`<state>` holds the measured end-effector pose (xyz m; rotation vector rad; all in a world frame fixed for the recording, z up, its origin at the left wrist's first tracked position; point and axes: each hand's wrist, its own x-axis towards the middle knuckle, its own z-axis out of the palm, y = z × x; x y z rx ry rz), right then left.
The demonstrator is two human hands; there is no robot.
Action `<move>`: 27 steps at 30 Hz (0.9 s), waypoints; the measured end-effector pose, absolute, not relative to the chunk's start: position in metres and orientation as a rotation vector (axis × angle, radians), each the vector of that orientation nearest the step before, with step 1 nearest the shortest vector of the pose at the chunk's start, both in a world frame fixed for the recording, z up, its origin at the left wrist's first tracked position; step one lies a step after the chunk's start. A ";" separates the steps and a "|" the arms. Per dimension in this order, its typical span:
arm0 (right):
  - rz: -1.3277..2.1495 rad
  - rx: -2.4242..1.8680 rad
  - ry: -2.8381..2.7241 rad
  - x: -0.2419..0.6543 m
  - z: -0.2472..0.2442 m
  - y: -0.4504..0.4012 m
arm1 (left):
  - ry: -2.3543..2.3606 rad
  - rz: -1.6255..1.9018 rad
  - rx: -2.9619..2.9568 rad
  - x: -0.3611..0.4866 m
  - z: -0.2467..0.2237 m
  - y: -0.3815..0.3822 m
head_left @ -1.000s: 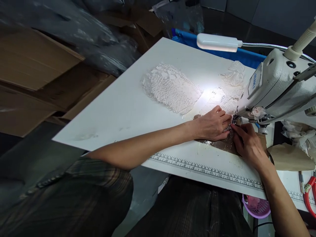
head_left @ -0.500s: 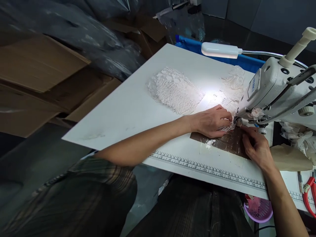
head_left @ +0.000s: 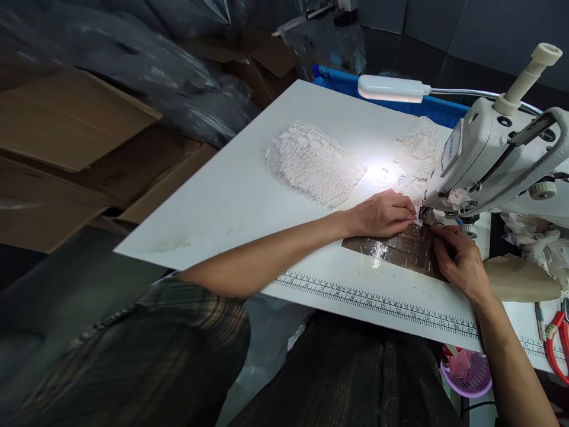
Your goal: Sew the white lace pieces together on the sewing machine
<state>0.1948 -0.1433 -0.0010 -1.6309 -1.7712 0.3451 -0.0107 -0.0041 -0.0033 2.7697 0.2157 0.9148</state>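
My left hand [head_left: 386, 213] is closed beside the needle, its fingertips pressed on the edge of a piece of white lace [head_left: 411, 185] that runs out behind it. Just right of the presser foot, my right hand [head_left: 462, 258] is closed, with thumb and index finger nearly meeting. Whatever lies between those fingertips is too small to make out. Both hands work at the head of a white sewing machine [head_left: 471, 148]. A brown glossy plate [head_left: 400, 252] lies beneath them on the white table [head_left: 231, 219].
A stack of white lace pieces [head_left: 315, 163] lies left of a lit lamp [head_left: 393, 88]. At right are a tan sheet [head_left: 520, 279], white ruffled fabric [head_left: 531, 240] and red-handled scissors [head_left: 553, 347]. A purple basket [head_left: 473, 379] hangs below the table edge. Cardboard boxes [head_left: 71, 124] stand left.
My left fingers have drawn closer together, and less lace shows under them. A small pinkish bit now shows by the presser foot. The right hand stays nearly in place; the view has shifted slightly.
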 end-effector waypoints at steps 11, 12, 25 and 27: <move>0.343 -1.699 -1.755 0.191 0.001 -0.145 | 0.155 0.808 2.974 -0.011 -0.001 -0.006; 0.329 -1.701 -1.759 0.191 0.001 -0.145 | 0.167 0.783 2.969 -0.011 -0.001 -0.006; 0.137 -1.671 -2.077 0.190 0.001 -0.143 | 0.148 0.755 2.966 -0.012 -0.003 -0.003; 0.091 -1.708 -2.179 0.189 0.001 -0.143 | 0.159 0.736 2.975 -0.012 -0.002 -0.004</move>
